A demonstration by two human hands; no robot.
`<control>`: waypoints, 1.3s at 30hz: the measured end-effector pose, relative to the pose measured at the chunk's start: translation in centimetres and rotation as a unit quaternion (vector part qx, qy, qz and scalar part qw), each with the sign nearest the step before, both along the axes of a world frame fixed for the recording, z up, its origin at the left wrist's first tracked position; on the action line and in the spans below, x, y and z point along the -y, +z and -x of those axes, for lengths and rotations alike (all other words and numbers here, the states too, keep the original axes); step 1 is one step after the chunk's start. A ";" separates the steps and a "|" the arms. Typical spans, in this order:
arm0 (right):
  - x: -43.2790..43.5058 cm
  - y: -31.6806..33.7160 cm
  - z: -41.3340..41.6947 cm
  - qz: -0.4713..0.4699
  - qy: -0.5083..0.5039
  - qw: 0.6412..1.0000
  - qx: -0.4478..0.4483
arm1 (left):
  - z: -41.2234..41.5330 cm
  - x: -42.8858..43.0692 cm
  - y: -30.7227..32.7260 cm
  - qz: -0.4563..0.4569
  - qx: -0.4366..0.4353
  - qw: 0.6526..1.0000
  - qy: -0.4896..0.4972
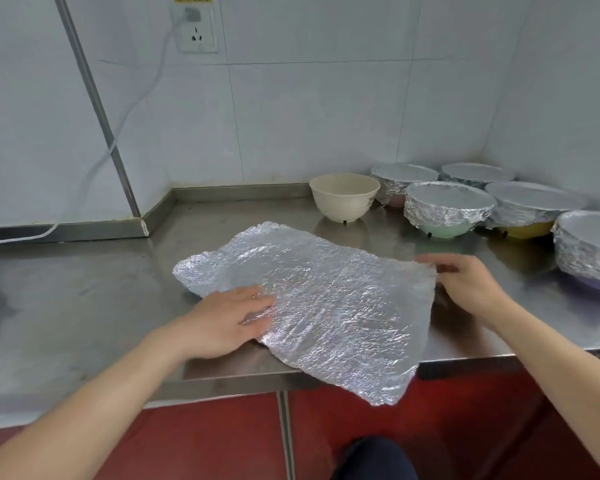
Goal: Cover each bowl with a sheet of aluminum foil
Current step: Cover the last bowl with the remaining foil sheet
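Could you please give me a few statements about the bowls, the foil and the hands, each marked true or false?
1. The cream bowl has no foil on it. True.
2. The loose foil sheet lies wholly on the steel counter. False: its near corner hangs over the counter's front edge.
3. The left hand rests flat on the sheet. True.
4. The right hand is clear of the sheet. False: it holds the sheet's right edge.
5. The green bowl stands uncovered. False: foil is wrapped over its top and rim.
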State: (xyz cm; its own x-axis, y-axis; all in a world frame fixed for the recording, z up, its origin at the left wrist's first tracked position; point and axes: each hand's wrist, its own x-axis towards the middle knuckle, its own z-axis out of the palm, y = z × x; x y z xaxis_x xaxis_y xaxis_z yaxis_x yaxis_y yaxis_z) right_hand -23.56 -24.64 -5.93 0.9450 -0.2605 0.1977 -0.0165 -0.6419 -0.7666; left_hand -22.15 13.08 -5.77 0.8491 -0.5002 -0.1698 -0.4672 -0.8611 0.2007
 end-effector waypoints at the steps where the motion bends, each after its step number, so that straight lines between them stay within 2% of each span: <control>1: 0.3 0.1 0.1 0.001 -0.026 1.000 0.013 | 0.2 0.3 -0.1 -0.022 0.015 1.000 0.002; 3: 0.2 0.7 0.5 0.045 -0.041 0.998 0.032 | 1.0 1.4 0.3 -0.074 0.054 0.996 0.005; 6: -3.4 2.3 1.9 0.105 0.088 0.991 -0.004 | 2.6 3.6 1.3 -0.113 0.077 0.991 0.007; 9: -8.8 2.5 3.4 0.234 0.268 0.931 -0.079 | 3.9 6.4 1.9 -0.146 0.074 0.986 0.013; 11: -11.2 2.2 4.1 0.293 0.326 0.887 -0.143 | 4.5 7.8 2.6 -0.147 0.060 0.987 0.001; 13: -11.6 1.8 4.4 0.321 0.350 0.863 -0.172 | 4.7 8.0 3.5 -0.098 0.017 0.995 -0.018; 15: -10.8 1.6 4.7 0.350 0.350 0.850 -0.179 | 4.3 6.9 4.3 -0.012 -0.054 0.998 -0.023; 17: -9.8 1.4 5.1 0.362 0.343 0.848 -0.180 | 3.9 5.0 4.8 0.029 -0.077 0.996 -0.019; 24: -9.4 -0.6 7.2 0.427 0.286 0.856 -0.058 | 0.5 -1.9 2.3 -0.014 -0.069 0.997 0.035; 26: -9.7 -1.0 7.5 0.422 0.273 0.864 -0.025 | 0.3 -2.2 1.7 -0.028 -0.057 0.998 0.019; 30: -10.9 -1.7 8.1 0.410 0.267 0.867 0.095 | -1.4 -4.0 1.5 -0.070 -0.043 0.996 0.026; 34: -13.0 -2.3 8.8 0.418 0.279 0.854 0.132 | -3.1 -5.1 1.7 -0.158 0.032 0.983 0.083; 36: -13.5 -2.4 8.6 0.427 0.266 0.853 0.140 | -1.7 -3.8 2.6 -0.104 0.062 0.991 0.066; 38: -13.9 -2.3 8.3 0.439 0.244 0.854 0.140 | 1.1 -1.5 3.5 0.003 0.017 1.000 0.023; 39: -14.3 -2.2 8.2 0.449 0.228 0.853 0.138 | 2.9 -0.1 3.7 0.025 -0.005 1.000 -0.005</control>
State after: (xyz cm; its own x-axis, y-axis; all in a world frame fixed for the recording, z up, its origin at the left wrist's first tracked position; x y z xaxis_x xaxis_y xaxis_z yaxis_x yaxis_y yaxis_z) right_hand -31.76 -10.32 -8.17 0.7923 0.4956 0.3559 0.4937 -0.8635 0.1032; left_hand -25.01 13.16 -2.08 0.8423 -0.5167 -0.1533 -0.4735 -0.8453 0.2476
